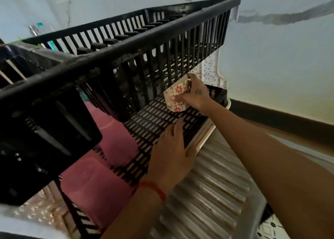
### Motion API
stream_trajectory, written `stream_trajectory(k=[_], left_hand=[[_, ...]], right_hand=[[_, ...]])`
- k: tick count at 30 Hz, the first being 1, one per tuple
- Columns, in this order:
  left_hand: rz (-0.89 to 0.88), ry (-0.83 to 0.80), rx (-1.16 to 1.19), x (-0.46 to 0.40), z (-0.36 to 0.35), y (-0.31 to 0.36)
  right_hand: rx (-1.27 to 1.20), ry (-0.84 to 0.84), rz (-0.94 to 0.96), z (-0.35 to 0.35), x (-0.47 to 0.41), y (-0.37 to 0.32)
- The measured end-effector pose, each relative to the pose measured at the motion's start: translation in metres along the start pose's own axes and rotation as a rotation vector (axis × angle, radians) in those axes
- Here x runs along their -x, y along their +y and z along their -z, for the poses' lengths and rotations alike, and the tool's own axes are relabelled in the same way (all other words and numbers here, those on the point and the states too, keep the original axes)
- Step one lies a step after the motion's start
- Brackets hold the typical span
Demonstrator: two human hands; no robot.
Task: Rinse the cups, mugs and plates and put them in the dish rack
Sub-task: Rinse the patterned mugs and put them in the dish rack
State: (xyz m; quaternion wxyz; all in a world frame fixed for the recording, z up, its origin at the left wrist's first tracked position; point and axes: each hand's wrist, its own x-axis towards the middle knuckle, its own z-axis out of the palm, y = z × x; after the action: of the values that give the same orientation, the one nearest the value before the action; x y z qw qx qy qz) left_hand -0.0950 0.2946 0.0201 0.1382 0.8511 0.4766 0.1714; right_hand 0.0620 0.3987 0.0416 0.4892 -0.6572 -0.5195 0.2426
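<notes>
Nearest to us, our left hand [169, 153] lies flat with straight fingers on the front edge of the lower shelf [157, 123] of the black slatted dish rack [126, 58], a red thread [155, 190] around its wrist. Under our arms runs a ribbed metal draining board [207, 193], and pink plastic [94, 184] shows through the shelf's slots. Further in, our right hand [196, 92] grasps a cup [176, 96] by its side, fingers curled round it, at the far right end of that lower shelf, just beneath the slatted upper basket. The cup is white with red flowers and red dashed lines. It is tilted, its long axis leaning up and to the right; one end touches or nearly touches the shelf, and we cannot tell which end is the rim. Behind the rack stands a white patterned panel [210, 70], then a pale marbled wall [271, 40] with a dark band [280, 119] along its base.
</notes>
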Motion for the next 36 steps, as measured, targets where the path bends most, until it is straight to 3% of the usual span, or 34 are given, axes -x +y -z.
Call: stream_trajectory(k=[3, 6, 11, 14, 18, 21, 26, 36], left_hand=[[-0.013, 0.09, 0.061, 0.006, 0.006, 0.0], [-0.059, 0.151, -0.062, 0.016, 0.013, -0.004], [-0.127, 0.028, -0.311, 0.027, 0.008, -0.016], [-0.145, -0.031, -0.319, 0.027, 0.004, -0.021], [-0.156, 0.06, -0.27, 0.021, 0.008, -0.017], [-0.17, 0.097, -0.251, 0.017, 0.012, -0.012], [-0.147, 0.023, -0.332, 0.015, 0.008, -0.022], [-0.134, 0.015, -0.247, 0.018, -0.001, -0.028]], right_hand=[[0.068, 0.03, 0.035, -0.011, -0.008, 0.005], [0.205, 0.008, 0.052, -0.018, -0.01, 0.011], [0.186, -0.016, -0.014, -0.03, -0.019, 0.01], [0.173, 0.034, -0.052, -0.038, -0.028, 0.007], [0.114, 0.116, -0.084, -0.051, -0.037, 0.003], [0.232, 0.152, -0.022, -0.059, -0.043, 0.002], [0.322, 0.096, 0.01, -0.058, -0.052, 0.001], [0.348, 0.081, 0.113, -0.055, -0.05, 0.006]])
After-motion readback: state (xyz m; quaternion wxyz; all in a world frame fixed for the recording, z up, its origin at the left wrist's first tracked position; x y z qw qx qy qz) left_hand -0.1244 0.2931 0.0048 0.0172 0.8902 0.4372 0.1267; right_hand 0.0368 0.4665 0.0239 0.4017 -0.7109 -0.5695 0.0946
